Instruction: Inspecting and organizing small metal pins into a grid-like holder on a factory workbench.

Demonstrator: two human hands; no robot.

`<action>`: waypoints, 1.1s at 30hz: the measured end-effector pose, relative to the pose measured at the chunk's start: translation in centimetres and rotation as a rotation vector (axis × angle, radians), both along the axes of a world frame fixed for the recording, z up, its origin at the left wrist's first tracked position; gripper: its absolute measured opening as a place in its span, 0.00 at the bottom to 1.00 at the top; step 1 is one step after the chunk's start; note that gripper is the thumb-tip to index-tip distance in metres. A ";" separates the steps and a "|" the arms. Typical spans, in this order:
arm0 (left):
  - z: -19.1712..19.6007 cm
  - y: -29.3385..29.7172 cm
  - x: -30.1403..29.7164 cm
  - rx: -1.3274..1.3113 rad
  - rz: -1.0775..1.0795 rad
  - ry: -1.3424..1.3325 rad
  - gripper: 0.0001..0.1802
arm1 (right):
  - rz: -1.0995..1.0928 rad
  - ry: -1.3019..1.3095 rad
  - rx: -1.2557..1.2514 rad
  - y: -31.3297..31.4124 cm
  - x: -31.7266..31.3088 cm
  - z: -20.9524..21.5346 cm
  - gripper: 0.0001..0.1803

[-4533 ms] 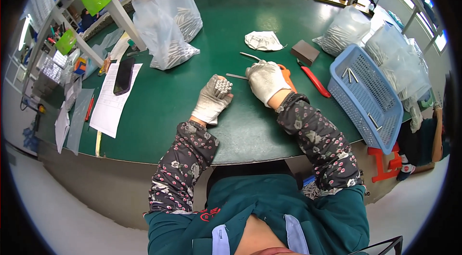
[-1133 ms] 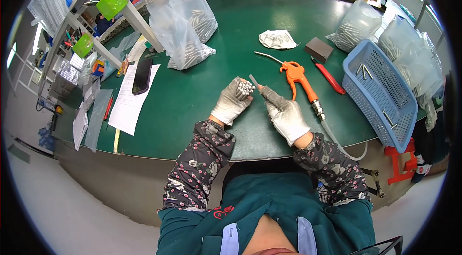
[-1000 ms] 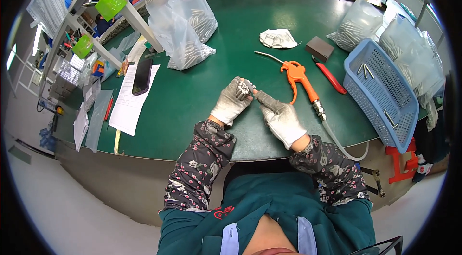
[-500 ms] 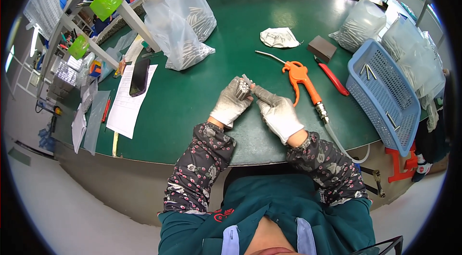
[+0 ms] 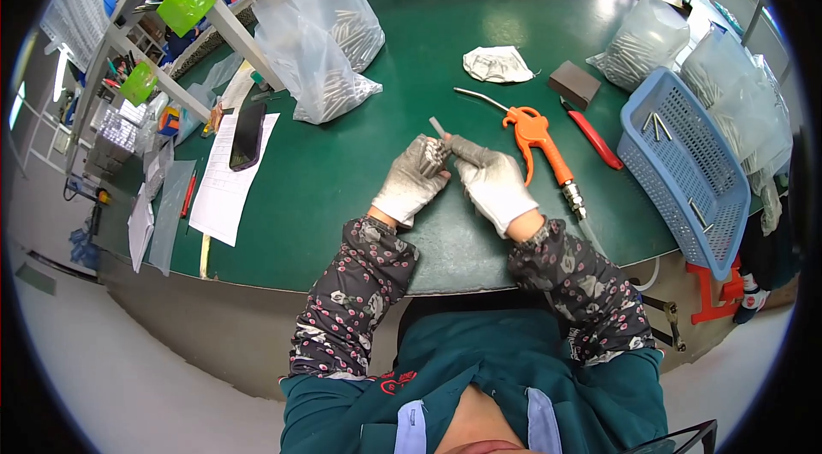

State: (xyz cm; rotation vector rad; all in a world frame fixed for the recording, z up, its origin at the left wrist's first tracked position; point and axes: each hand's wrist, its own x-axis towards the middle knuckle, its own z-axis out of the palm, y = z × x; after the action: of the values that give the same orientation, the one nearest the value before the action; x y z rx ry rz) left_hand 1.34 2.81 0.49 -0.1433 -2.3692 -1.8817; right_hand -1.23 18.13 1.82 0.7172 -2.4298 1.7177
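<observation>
Left grip [image 5: 409,182]: gloved, clamped around a bundle of slim metal rods [image 5: 434,159].
Right grip [image 5: 494,186]: gloved, just right of the bundle, fingers pinched together on a thin grey strip [image 5: 437,126]; whether the strip touches the rods cannot be told.
Bundle's place: held over the near middle of the green surface [image 5: 300,197].
Right of the grips: an orange air blow gun [image 5: 534,130], its hose [image 5: 591,235] running toward the near edge; farther right, a red-handled tool [image 5: 597,140].
Far middle: a crumpled white cloth [image 5: 497,65] and, to its right, a brown block [image 5: 574,84].
Right side: a blue perforated basket [image 5: 685,167] containing a few loose rods [image 5: 663,127].
Left side: a black phone [image 5: 247,137] on a printed sheet [image 5: 218,210]; farther off, clear bags of rods [image 5: 334,97].
</observation>
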 end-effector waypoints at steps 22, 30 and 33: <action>-1.6 -0.7 -0.7 -0.067 0.044 0.051 0.24 | 0.057 0.031 -0.033 0.4 1.1 -0.4 0.18; -1.0 -0.5 -0.3 -0.080 0.034 0.053 0.23 | 0.061 -0.304 -0.088 1.4 0.5 1.9 0.18; -1.8 -0.7 -0.6 -0.043 0.030 0.070 0.24 | 0.161 -0.331 -0.165 1.3 2.1 1.3 0.18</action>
State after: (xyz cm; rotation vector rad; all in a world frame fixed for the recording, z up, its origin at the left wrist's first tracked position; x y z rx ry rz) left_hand 0.79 2.13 -1.29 -0.1738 -2.3531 -1.7834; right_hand 0.86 19.45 3.16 0.6708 -2.4437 2.2294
